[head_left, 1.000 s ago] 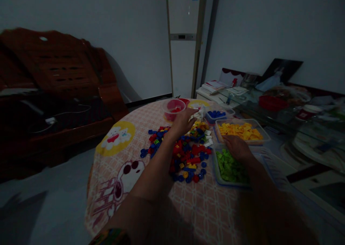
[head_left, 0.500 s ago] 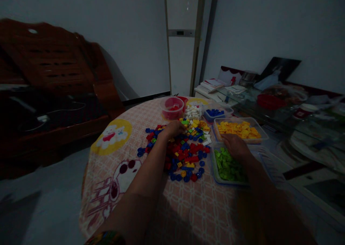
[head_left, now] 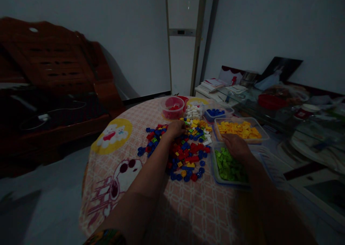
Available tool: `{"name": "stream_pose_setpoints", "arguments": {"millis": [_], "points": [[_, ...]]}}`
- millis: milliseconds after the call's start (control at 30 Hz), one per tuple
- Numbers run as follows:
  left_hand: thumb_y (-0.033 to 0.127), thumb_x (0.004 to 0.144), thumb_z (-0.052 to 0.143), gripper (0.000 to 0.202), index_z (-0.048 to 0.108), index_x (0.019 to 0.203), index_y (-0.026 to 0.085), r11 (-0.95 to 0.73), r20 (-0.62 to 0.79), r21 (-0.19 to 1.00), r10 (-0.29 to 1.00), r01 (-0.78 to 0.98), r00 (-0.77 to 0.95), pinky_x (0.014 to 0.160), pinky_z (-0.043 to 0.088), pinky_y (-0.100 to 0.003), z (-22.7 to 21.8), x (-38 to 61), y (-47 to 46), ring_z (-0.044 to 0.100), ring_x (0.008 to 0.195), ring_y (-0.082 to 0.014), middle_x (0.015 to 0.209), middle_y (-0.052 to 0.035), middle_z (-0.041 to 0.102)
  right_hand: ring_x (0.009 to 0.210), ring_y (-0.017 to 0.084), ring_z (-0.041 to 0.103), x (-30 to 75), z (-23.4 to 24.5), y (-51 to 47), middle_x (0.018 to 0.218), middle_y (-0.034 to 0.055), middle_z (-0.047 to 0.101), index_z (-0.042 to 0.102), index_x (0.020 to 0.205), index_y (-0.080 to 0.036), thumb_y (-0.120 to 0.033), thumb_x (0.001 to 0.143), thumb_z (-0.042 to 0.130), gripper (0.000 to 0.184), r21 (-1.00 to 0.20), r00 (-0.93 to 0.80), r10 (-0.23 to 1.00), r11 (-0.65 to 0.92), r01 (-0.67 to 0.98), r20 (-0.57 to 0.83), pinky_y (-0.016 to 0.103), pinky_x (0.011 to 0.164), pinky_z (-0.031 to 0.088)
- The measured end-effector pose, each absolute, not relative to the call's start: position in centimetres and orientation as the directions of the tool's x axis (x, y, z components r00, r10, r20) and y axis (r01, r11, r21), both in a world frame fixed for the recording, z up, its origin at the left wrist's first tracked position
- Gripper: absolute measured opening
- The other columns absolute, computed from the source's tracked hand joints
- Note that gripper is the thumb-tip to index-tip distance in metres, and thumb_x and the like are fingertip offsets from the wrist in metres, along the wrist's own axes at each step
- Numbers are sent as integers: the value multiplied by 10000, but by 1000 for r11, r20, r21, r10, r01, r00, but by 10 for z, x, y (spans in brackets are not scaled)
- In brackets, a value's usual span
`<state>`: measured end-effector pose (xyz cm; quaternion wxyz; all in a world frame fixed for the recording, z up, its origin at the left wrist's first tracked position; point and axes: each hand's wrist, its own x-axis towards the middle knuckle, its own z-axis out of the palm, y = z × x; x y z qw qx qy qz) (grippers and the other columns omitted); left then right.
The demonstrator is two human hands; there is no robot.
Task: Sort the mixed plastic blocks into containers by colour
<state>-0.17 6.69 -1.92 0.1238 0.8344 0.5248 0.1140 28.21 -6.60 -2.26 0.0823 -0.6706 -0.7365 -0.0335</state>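
Mixed red, blue, yellow and green toy building bricks (head_left: 185, 151) lie in a loose pile on the table. At the pile's far side is my left hand (head_left: 176, 129), its fingers curled down among the bricks; what they hold, if anything, is hidden. My right hand (head_left: 237, 147) hangs over a clear box of green bricks (head_left: 228, 166). Its fingers are pressed together by the near rim of a box of yellow bricks (head_left: 238, 129); I cannot make out anything in them.
Beyond the pile stand a pink round tub (head_left: 172, 108) with red bricks, white bricks (head_left: 193, 111) and a box of blue bricks (head_left: 215, 112). A patterned cloth (head_left: 188, 209) covers the round table. To the right is a cluttered glass table (head_left: 242, 101); at left, a wooden bench (head_left: 54, 69).
My left hand has shifted slightly to the right over the pile's far side. My right hand stays nearly where it was. The camera view has moved a little.
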Motion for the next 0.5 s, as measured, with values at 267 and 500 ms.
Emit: {"name": "stream_pose_setpoints", "arguments": {"millis": [267, 500], "points": [[190, 759, 747, 158, 768, 916, 187, -490, 31, 366, 856, 791, 516, 760, 507, -242, -22, -2, 70, 703, 840, -191, 889, -46, 766, 1107, 252, 675, 285, -26, -64, 1171, 138, 751, 729, 1159, -171, -247, 1011, 344, 419, -50, -87, 979, 98, 994, 186, 374, 1005, 496], [219, 852, 661, 232, 788, 1039, 166, -454, 170, 460, 889, 763, 426, 798, 520, -264, -20, 0, 70, 713, 865, -203, 945, -73, 786, 1107, 247, 673, 282, -21, -66, 1200, 142, 740, 724, 1151, -161, -226, 1015, 358, 396, -50, -85, 985, 93, 994, 152, 359, 1005, 483]]}}
